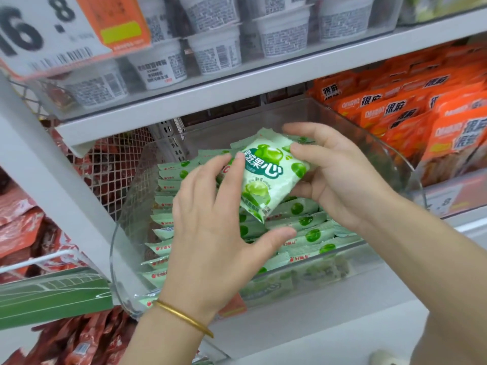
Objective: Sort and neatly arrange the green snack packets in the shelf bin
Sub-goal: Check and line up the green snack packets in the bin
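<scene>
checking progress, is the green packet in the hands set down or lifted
Lifted: left hand and right hand hold the packet tilted above the rows lying in the clear bin.

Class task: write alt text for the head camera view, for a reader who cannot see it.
The left hand and right hand hold one green snack packet over a clear bin packed with matching packets. Orange packets sit to its right, white tubs on the shelf above.

Green packets [303, 227] lie in the bin [123, 259]; orange packets [411, 119] to its right.
</scene>
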